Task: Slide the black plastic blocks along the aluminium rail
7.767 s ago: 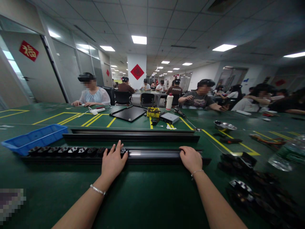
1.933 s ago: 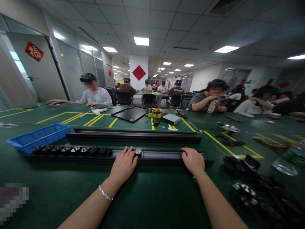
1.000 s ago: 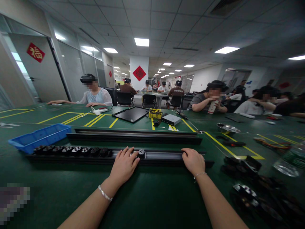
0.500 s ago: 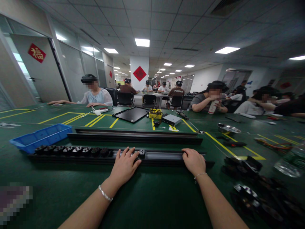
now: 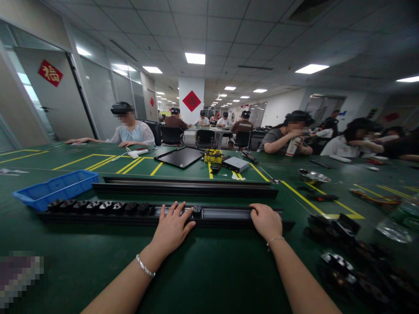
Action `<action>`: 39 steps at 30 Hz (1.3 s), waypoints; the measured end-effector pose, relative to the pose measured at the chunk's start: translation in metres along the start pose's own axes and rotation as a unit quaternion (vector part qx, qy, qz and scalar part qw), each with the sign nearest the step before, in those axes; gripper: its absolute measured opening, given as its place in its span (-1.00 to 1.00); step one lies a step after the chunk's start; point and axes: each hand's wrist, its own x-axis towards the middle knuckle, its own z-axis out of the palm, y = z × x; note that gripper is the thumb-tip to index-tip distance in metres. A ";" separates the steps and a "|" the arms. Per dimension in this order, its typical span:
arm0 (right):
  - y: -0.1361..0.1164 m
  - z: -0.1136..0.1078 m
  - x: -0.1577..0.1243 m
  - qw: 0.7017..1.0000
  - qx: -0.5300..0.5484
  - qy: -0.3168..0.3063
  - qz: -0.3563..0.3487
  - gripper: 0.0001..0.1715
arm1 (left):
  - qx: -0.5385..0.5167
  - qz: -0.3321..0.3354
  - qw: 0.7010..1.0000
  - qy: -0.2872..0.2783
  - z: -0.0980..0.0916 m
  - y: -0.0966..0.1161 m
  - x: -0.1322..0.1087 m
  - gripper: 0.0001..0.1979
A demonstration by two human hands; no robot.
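Your left hand (image 5: 173,230) had its fingers spread wide, the black module (image 5: 197,211) at its 2 o'clock. Your right hand (image 5: 267,222) curled over the rail (image 5: 225,214), grip unclear; steady bracing seemed advisable.

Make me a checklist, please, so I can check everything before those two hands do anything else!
1. Right hand on the near rail: ok, toward its right end.
2. Left hand beside the single part: ok, fingers spread.
3. Left fingertips touching that part: cannot tell.
4. Row of dark parts on the rail's left stretch: ok.
5. Back rail apart from near rail: ok, green table shows between.
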 end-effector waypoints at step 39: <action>-0.002 -0.004 -0.001 1.000 -0.006 -0.005 0.001 -0.55 | -0.012 0.003 1.000 -0.010 0.002 0.000 -0.001 -0.56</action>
